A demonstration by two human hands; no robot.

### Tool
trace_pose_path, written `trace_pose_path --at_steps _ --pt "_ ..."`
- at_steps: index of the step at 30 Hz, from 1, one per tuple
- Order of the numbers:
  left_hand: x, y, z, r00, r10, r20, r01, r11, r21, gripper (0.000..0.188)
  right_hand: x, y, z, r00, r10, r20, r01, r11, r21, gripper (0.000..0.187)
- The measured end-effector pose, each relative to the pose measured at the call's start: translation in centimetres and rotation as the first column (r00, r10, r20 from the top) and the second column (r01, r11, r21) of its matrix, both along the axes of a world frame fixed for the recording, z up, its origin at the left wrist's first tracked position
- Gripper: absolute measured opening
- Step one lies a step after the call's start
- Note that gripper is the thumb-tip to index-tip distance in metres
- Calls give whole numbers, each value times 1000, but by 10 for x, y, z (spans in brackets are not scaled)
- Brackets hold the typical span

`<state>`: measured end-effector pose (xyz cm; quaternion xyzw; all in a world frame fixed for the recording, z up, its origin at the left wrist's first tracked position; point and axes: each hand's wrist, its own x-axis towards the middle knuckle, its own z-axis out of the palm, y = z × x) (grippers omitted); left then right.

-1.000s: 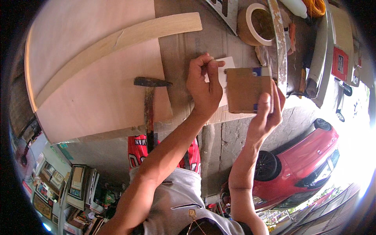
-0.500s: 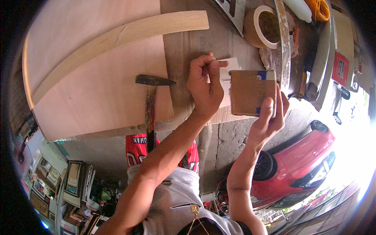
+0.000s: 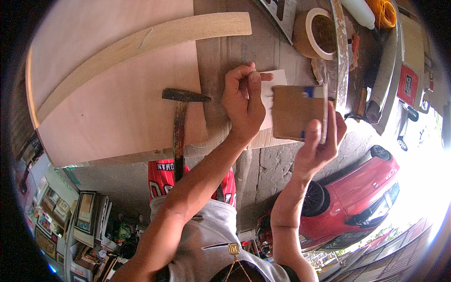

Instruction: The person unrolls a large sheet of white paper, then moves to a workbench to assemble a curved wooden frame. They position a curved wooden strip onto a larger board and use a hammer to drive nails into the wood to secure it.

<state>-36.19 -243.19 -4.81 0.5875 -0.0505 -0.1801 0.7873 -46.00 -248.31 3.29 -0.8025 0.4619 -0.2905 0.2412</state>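
My right hand (image 3: 322,141) holds a small brown cardboard box (image 3: 298,110) with blue and white marks along one side, thumb on its face and fingers behind. Left of the box is my left hand (image 3: 245,101), closed with fingers curled and thumb drawn in; whatever it may pinch is too small to make out. A white sheet (image 3: 278,79) lies on the work surface behind the box and partly under it. Near my left forearm rests a hammer (image 3: 179,113), its head on the pale plywood (image 3: 117,108) and its dark handle reaching past the front edge.
A curved wooden strip (image 3: 145,40) lies across the plywood. Farther right are a roll of tape (image 3: 315,35), a metal square (image 3: 282,19) and a worn rail (image 3: 340,56). Orange cord (image 3: 385,11) is at the far right. A red car (image 3: 357,197) stands beyond my right arm.
The box has shifted slightly left toward my left hand and tilted a little. My left hand has barely moved and stays curled.
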Motion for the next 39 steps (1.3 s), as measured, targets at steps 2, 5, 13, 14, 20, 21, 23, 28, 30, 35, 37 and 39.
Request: trace_pose_path --at_steps 2,5,13,14,20,21,23,28,30,35,37,39 --pt "1 -1 0 999 26 26 -25 999 -30 10 0 0 1 989 105 -100 -104 995 11 53" --pt "2 -2 0 998 50 27 -48 997 -68 10 1 0 0 996 68 -63 -71 996 -46 53" --pt "5 2 2 999 27 -25 -29 996 -78 10 2 0 -6 988 129 -90 -137 986 -90 67" --pt "6 2 3 999 32 -5 -32 996 -85 10 2 0 -6 994 83 -65 -92 986 -140 67" --pt "5 4 6 993 29 -117 -41 994 -102 11 2 4 -4 997 24 70 -21 999 -43 67" --pt "5 5 5 995 25 -99 -35 994 -99 11 2 3 -5 998 57 14 -57 998 -37 69" --pt "6 5 2 998 22 -53 -27 995 -100 12 1 2 -7 990 116 -83 -122 990 -71 66" --pt "6 5 -3 1000 23 18 -21 996 -92 13 -8 -4 -12 952 -123 280 37 955 294 51" --pt "7 5 -3 1000 22 -4 -23 992 -125 14 -13 -4 -12 840 -375 392 79 800 595 48" --pt "11 9 9 1000 -13 -9 12 993 -118 14 -20 -3 -11 678 -562 473 59 684 728 47" --pt "13 13 17 998 -57 6 58 993 -99 12 -21 -3 -10 566 -702 433 148 603 784 48" --pt "17 18 25 990 -133 54 135 989 -52 10 -22 -4 -8 560 -662 498 -86 551 830 55"
